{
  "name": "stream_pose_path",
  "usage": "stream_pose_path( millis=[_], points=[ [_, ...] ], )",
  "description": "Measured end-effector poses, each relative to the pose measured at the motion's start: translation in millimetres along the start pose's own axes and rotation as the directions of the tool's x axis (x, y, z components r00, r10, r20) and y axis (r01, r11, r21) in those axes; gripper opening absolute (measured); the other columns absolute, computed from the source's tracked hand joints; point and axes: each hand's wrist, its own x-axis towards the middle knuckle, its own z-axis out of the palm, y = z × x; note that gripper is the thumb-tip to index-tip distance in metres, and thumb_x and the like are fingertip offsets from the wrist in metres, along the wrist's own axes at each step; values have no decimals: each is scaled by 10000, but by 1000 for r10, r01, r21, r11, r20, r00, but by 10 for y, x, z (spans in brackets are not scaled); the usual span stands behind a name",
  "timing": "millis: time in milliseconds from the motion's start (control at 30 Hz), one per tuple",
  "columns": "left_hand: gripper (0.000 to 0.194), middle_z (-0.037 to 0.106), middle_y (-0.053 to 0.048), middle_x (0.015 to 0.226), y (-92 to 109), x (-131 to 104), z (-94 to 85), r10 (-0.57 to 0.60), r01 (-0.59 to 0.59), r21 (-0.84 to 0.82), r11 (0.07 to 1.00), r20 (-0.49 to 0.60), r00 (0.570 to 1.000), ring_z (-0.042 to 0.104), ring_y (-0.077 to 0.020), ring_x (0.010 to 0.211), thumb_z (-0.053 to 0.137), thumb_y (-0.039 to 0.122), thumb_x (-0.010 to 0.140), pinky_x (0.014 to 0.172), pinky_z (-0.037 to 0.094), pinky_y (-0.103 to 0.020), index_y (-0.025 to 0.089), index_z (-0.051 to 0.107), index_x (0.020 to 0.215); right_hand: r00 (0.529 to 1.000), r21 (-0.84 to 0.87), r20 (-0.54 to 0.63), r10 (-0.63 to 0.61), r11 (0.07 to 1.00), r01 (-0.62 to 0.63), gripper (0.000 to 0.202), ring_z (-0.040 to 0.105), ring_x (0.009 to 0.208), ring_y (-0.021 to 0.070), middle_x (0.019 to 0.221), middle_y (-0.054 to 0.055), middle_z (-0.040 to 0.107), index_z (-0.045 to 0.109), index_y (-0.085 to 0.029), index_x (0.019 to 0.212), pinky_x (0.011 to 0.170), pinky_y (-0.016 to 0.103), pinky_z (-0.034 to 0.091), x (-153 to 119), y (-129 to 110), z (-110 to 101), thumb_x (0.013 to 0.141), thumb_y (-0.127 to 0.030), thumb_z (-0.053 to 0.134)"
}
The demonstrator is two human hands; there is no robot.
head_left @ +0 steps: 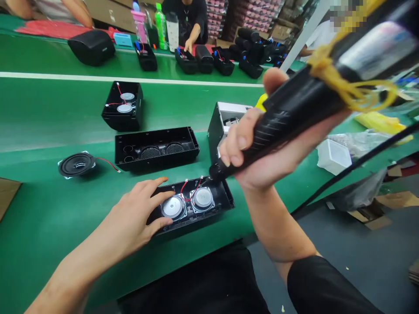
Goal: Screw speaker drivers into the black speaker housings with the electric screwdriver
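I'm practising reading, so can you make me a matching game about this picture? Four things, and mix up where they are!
Things:
1. Black tool
2. Loose speaker
3. Green bottle
4. Left hand

Places:
A. Standing upright at the far side
B. Held in the right hand
C. At the nearest black case
D. Lying on the green table, black cone up

Right pairs: 1-B, 2-D, 3-A, 4-C

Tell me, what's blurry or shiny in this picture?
In the head view, the black handheld tool looks smeared, its silvery label too blurry to read; also in the head view, the silver speaker backs gleam, and the green bench has a pale sheen.
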Motion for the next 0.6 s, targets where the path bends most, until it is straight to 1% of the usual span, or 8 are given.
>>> stream_pose_path(
  millis=[67,167,267,400,500,600],
  points=[
    [468,581,-100,1716,18,16,1,6,-6,-20,1000,-8,1000,581,-449,1537,719,557,1012,1118,625,-724,352,759,1430,1000,40,-7,-11,999,12,729,480,381,97,606,-115,592,649,-296,1228,395,230,385,-5,224,34,906,-950,657],
    [436,622,-109,1665,42,27,4,8,-9,-47,999,-31,999,620,-441,1488,729,539,1010,1088,653,-691,336,781,1391,999,92,9,-50,995,49,645,474,376,114,610,-105,579,640,-293,1256,367,228,367,-10,544,39,962,-867,670],
    [422,661,-118,1613,64,30,0,12,-15,-56,998,-50,999,650,-434,1442,764,501,993,1095,654,-676,312,799,1369,998,108,47,-49,993,44,594,505,397,132,639,-80,590,675,-279,1307,372,242,390,-37,772,26,1017,-796,634],
    [437,667,-118,1608,95,35,-20,10,-13,-67,998,-46,999,640,-424,1452,790,475,983,1122,641,-664,305,798,1385,998,99,69,-1,995,-6,579,500,417,132,665,-64,601,704,-279,1304,391,255,406,-92,933,37,1054,-785,578],
    [448,675,-121,1598,120,43,-38,-3,1,-68,998,-32,999,638,-423,1443,814,458,971,1123,636,-673,295,802,1388,997,48,66,41,998,-45,605,494,420,134,665,-70,598,679,-295,1306,396,266,423,-109,1000,49,1018,-820,590],
    [457,677,-123,1593,135,48,-42,-4,2,-64,998,-32,999,640,-422,1433,843,428,958,1119,634,-688,290,803,1392,997,29,60,56,998,-58,656,478,408,129,653,-81,585,650,-289,1300,383,266,414,-111,1045,51,989,-865,597]
  ],
)
